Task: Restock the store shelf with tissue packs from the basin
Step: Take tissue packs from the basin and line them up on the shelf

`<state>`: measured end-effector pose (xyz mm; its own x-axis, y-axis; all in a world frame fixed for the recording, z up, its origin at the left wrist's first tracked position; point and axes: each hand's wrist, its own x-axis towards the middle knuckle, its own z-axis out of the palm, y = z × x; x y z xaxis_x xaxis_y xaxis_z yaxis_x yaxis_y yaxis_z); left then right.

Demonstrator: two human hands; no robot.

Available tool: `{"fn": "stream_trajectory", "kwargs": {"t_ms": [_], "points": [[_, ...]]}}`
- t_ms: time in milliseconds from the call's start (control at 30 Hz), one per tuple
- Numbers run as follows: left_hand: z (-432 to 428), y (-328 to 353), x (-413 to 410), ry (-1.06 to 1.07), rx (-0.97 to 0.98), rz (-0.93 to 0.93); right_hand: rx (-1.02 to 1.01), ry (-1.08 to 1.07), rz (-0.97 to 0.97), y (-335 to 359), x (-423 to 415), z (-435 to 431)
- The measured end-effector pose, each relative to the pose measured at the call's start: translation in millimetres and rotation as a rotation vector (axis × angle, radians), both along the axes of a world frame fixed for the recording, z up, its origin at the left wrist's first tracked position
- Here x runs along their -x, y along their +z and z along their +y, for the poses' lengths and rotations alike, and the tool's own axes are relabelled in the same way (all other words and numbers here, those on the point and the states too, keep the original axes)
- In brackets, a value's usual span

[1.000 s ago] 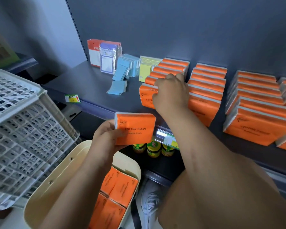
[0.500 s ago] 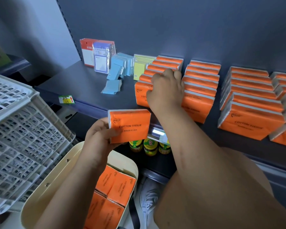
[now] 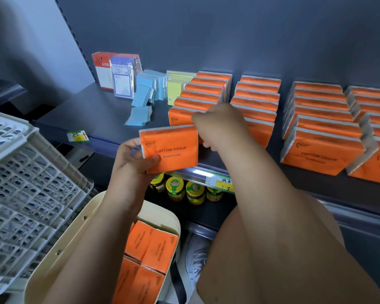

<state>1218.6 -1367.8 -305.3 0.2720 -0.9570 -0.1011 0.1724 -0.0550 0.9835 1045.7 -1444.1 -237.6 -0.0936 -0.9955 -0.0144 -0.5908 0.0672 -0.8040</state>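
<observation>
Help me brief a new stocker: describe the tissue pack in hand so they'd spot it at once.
Find the dark shelf lined with rows of orange packs. Just in front of its edge, before the leftmost row, the left hand holds one tissue pack in the air. Unlike its neighbours, it rests on nothing and faces the camera squarely.

Left hand raised near left, thumb and fingers gripping a tissue pack, right hand farther, fingers curled, both forearms bare
</observation>
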Motion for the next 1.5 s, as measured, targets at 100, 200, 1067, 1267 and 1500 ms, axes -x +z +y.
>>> {"fn": "stream_trajectory", "kwargs": {"t_ms": [100,200,1067,1267,1500], "points": [[-9,3,7,-0.003,0.024,-0.065,-0.098,0.006,-0.067,-1,-2,1],[-18,6,15,0.017,0.043,-0.16,-0.091,-0.052,-0.18,2,4,0],[-49,7,29,0.004,-0.003,-0.389,-0.241,-0.14,-0.368,3,7,3],[-51,5,28,0.044,-0.001,-0.394,-0.155,-0.117,-0.202,7,9,7],[-23,6,12,0.144,0.1,-0.858,0.362,-0.064,0.209,3,-1,28]]}}
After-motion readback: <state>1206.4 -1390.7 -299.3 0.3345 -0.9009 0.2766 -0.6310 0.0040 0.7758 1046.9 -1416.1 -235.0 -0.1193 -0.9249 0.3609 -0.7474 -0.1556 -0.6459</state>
